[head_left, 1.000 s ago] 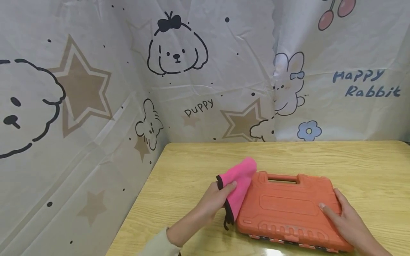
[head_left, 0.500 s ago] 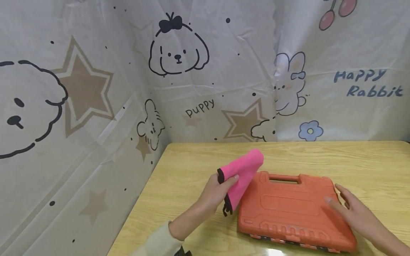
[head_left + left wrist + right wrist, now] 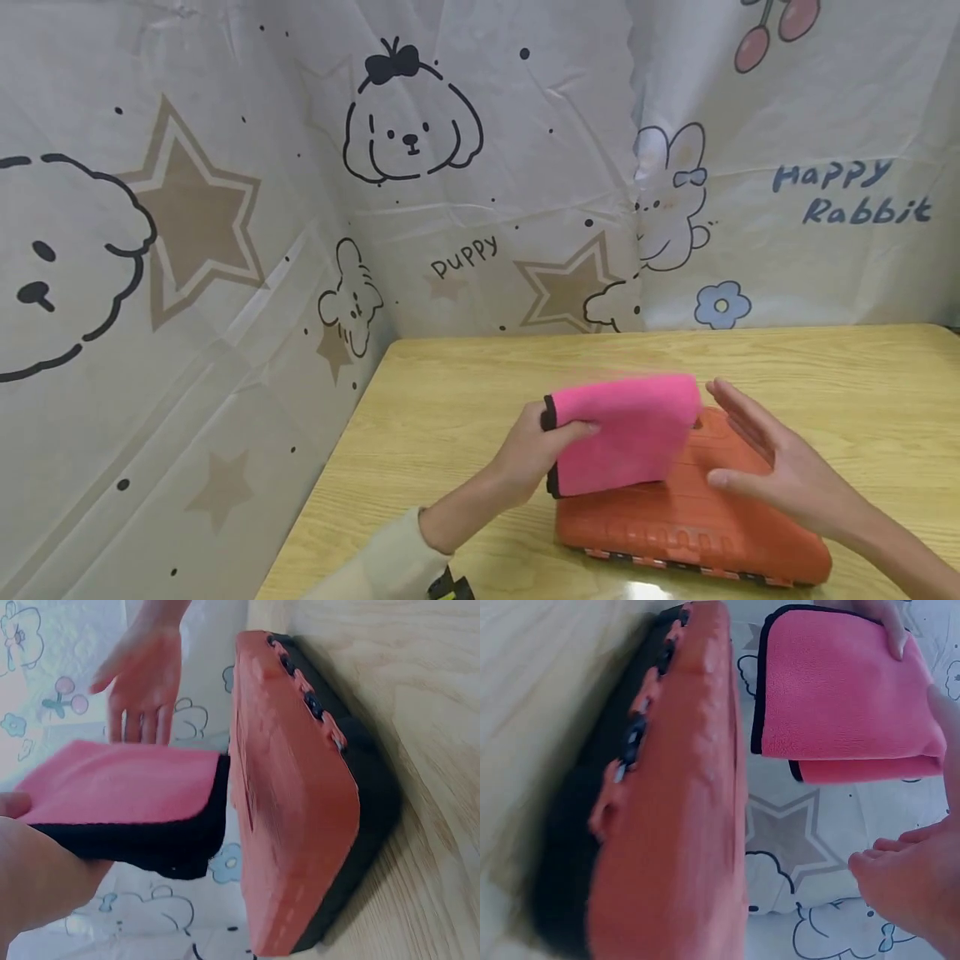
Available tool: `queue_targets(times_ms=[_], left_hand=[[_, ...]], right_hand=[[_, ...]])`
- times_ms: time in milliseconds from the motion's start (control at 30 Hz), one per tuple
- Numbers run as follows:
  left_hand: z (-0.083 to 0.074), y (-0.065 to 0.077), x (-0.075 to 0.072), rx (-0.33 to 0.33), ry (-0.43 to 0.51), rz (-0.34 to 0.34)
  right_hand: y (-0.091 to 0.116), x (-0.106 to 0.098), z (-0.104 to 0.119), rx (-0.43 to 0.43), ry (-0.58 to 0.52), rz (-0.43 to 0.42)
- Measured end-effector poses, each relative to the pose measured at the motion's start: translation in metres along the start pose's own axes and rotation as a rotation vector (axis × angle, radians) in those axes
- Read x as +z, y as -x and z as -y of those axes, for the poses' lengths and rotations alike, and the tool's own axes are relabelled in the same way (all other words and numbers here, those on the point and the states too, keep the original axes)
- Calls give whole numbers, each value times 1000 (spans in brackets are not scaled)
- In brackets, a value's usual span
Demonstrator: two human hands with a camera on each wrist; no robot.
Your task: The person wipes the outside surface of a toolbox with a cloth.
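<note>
My left hand (image 3: 540, 454) grips a folded pink cloth (image 3: 626, 433) with black edging by its left side, thumb on top. The cloth hangs over the left part of an orange tool case (image 3: 697, 533) with a black lower half, lying closed on the table. In the left wrist view a gap shows between the cloth (image 3: 127, 784) and the case (image 3: 292, 780). My right hand (image 3: 787, 475) is raised over the right side of the case, its fingers extended toward the cloth's right end and holding nothing. Part of the case's handle is hidden behind the cloth.
The case stands on a light wood-grain table (image 3: 450, 375). A printed white curtain (image 3: 450, 192) hangs along the table's back and left sides. Below the left sleeve a small black and yellow object (image 3: 452, 587) shows partly.
My left hand has carried the cloth rightward over the case and turned it flatter. My right hand has let go of the case's right edge and moved up and left toward the cloth.
</note>
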State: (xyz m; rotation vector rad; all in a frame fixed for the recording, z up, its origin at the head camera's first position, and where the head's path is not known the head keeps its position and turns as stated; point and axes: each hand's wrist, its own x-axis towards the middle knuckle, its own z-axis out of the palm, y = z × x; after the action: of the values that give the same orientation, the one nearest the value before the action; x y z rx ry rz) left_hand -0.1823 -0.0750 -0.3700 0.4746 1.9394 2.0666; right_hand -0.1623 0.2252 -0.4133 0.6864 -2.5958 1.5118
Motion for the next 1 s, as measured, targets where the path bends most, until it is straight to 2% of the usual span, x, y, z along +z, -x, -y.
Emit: queue_targets(times_ms=[100, 233, 333, 367, 500, 667, 767, 900, 1000], left_hand=[[1, -2, 7, 13, 47, 80], [-2, -3, 14, 18, 50, 174], [-4, -5, 19, 39, 35, 221], [-5, -6, 20, 50, 34, 233], [-5, -9, 24, 99, 32, 256], [-4, -11, 28, 114, 34, 270], [-4, -11, 29, 109, 22, 271], [-6, -13, 30, 111, -53, 259], [-8, -15, 32, 94, -116, 249]], right_hand=[[-6, 2, 5, -104, -80, 26], [-13, 2, 11, -221, -273, 129], [-15, 5, 15, -264, -392, 179], [-16, 6, 16, -282, -402, 180], [-15, 11, 18, -312, -323, 111], [-10, 11, 22, -266, -221, -5], [-9, 9, 25, -260, -200, -22], [-6, 5, 25, -255, -167, -24], [-4, 0, 24, -219, -129, -42]])
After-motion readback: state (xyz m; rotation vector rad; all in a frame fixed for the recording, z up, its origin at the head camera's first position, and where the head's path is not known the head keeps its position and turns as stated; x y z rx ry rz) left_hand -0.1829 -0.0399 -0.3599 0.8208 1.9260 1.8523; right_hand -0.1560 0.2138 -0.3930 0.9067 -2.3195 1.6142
